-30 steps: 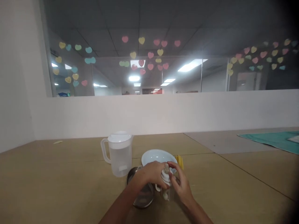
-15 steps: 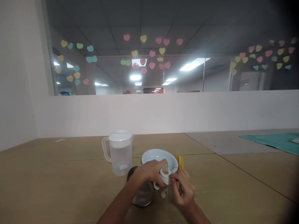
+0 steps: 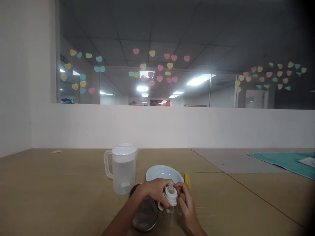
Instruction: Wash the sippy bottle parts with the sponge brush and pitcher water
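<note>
A baby bottle with a white collar, a clear teat and side handles stands upright in front of me. My left hand is wrapped round the collar from the left. On the other side, my right hand has its thumb and fingers curled close together at the collar's right edge; whether they pinch the collar or something small is hidden. Under my left forearm lies a dark metal tray, partly covered. Just behind my hands sits a pale blue bowl.
A translucent lidded pitcher of clear liquid stands left of the bowl. Something yellow lies right of the bowl. A teal cloth covers the far right of the wooden table. A white wall and window rise behind.
My right hand moved slightly away from the collar with its fingers pinched, then returned close to the collar's edge. My left hand keeps its hold. The camera view tilted up slightly.
</note>
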A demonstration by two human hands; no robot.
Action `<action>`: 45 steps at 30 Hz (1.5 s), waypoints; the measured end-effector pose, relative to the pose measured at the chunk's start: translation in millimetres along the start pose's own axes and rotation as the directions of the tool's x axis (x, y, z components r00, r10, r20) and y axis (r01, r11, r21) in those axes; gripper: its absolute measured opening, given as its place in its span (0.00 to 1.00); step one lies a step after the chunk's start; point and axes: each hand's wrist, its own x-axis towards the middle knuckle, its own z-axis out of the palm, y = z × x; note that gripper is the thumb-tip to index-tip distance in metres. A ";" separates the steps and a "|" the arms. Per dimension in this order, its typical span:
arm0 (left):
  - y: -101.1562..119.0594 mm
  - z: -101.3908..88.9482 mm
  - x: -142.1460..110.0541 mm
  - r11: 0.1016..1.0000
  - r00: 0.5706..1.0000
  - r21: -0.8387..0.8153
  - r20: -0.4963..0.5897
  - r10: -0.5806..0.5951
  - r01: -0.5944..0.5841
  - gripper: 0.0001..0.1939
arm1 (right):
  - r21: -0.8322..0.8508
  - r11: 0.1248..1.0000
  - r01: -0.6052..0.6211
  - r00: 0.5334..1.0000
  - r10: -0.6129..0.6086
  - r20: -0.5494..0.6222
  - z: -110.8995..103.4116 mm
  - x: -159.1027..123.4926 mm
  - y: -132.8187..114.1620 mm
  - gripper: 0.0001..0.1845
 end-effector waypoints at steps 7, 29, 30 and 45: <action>-8.8 3.0 3.4 0.996 0.999 0.083 -0.028 -0.034 0.036 0.47 | 0.039 0.999 -0.028 0.993 0.023 0.119 -2.4 0.9 13.5 0.16; 7.7 5.1 3.3 0.977 0.998 0.209 -0.059 -0.036 0.048 0.32 | -0.048 0.999 0.015 0.997 -0.018 -0.075 14.8 -8.5 2.7 0.21; 7.5 4.6 3.2 0.976 0.998 0.212 -0.052 -0.048 0.057 0.33 | -0.065 0.998 0.011 0.996 -0.016 -0.086 15.8 -9.3 3.5 0.22; -9.5 -37.8 -34.6 0.874 0.934 0.331 -0.156 -0.322 0.357 0.37 | -0.345 0.924 0.164 0.986 -0.157 0.047 7.2 -10.9 6.8 0.25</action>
